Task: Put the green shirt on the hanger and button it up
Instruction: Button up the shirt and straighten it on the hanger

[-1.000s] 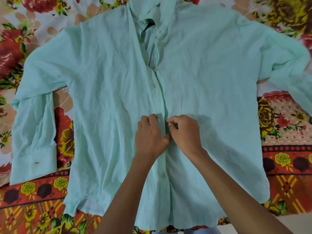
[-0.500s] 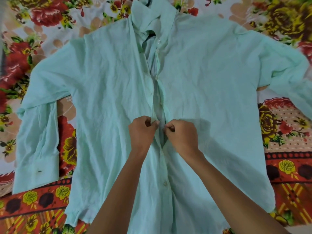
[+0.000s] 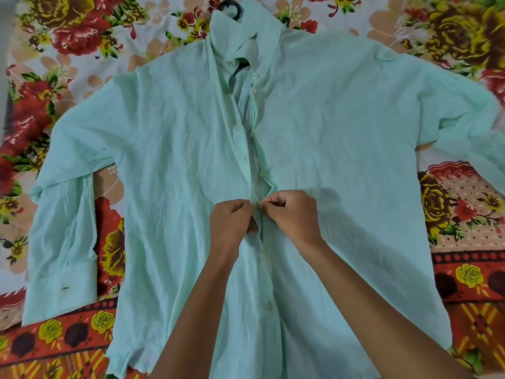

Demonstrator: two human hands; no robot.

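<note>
compared with half a second ago, both hands sit a little higher on the placket, and more of the top of the scene shows: the black hanger hook (image 3: 231,8) is now plainly visible above the collar, where before only a sliver showed. a second ago the two fists were pressed close together lower down; now they meet at the front edges just below the open gap.

the green shirt (image 3: 341,149) lies flat, front side up, on a floral bedsheet (image 3: 464,214). its long axis runs up and down the view, collar at the far end and hem at the near end, by the person. the sleeves go out to either side, the one on the left of the view folded back down alongside the body.

the left hand (image 3: 231,220) has its fingers curled, pinching the left front edge. the right hand (image 3: 293,214) pinches the right front edge, fingertips touching those of the other hand. above them the placket gapes open; below, a button (image 3: 269,305) sits fastened.
</note>
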